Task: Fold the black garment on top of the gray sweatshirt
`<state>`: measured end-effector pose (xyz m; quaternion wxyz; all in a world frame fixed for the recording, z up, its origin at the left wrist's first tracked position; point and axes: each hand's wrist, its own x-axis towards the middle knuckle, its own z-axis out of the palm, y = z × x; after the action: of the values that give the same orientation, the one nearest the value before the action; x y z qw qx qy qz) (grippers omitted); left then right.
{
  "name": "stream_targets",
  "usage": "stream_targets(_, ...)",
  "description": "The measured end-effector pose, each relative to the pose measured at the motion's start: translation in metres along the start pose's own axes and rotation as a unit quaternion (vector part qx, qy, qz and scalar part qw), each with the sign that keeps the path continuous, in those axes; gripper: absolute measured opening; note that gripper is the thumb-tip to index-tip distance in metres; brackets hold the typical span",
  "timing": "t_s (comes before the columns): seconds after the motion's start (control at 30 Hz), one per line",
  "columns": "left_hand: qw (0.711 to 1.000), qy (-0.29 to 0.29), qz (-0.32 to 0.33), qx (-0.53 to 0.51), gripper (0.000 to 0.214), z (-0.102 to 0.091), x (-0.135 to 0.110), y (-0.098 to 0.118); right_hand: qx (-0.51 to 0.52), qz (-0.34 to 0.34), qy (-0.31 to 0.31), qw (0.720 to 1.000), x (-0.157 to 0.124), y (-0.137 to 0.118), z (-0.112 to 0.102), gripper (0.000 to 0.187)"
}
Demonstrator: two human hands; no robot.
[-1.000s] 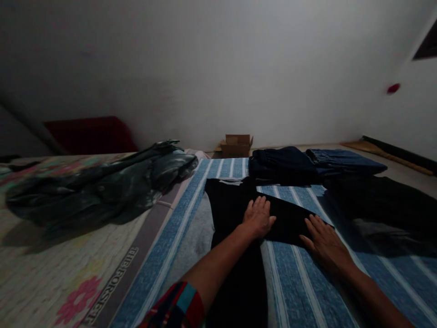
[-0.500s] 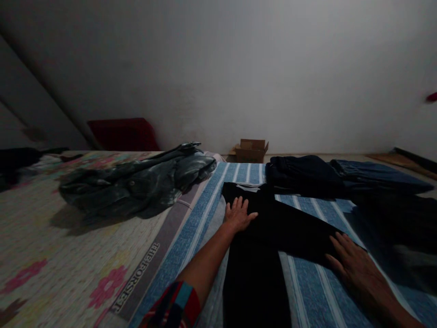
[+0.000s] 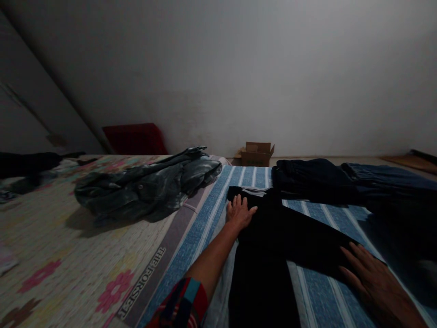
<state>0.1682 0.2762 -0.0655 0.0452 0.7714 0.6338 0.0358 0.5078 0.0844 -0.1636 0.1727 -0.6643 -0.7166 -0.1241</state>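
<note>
A pair of black trousers (image 3: 264,273) lies spread on a blue-and-white striped sheet (image 3: 317,291), one leg toward me and the other slanting right. My left hand (image 3: 241,212) rests flat near the waistband, its fingers spread. On the slanting leg lies my right hand (image 3: 370,278), palm down with the fingers stretched out. Neither hand grips the cloth. A pale lining shows at the waist opening. Beyond the trousers, folded dark trousers (image 3: 312,180) and folded blue jeans (image 3: 392,177) sit along the far right.
To the left, a crumpled grey-green garment (image 3: 150,187) lies on a floral bedspread (image 3: 112,291). More dark clothes (image 3: 30,164) are heaped at the far left. A cardboard box (image 3: 256,155) and a red panel-like object (image 3: 134,138) stand by the wall.
The view has swung slightly left, so everything appears shifted right and a little lower. Both hands stay flat on the black trousers.
</note>
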Motion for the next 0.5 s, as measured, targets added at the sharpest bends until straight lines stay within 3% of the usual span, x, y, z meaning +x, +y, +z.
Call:
stream_targets(0.17, 0.999, -0.009, -0.01, -0.051, 0.069, 0.005, 0.014, -0.019, 0.01, 0.026, -0.012, 1.0, 0.0, 0.001, 0.002, 0.056)
stream_targets(0.3, 0.994, 0.034, -0.027, -0.102, 0.057, 0.003, 0.016, -0.027, 0.018, 0.014, -0.016, 1.0, -0.003, 0.005, 0.004, 0.058)
stream_targets(0.4, 0.981, 0.086, -0.094, -0.149, 0.042, -0.006, 0.022, -0.042, 0.024, 0.002, -0.025, 0.999, -0.003, 0.006, 0.001, 0.057)
stream_targets(0.5, 0.959, 0.089, -0.172, -0.206, 0.03, -0.017, 0.032, -0.063, 0.027, 0.006, -0.027, 0.999, -0.001, 0.003, -0.003, 0.057)
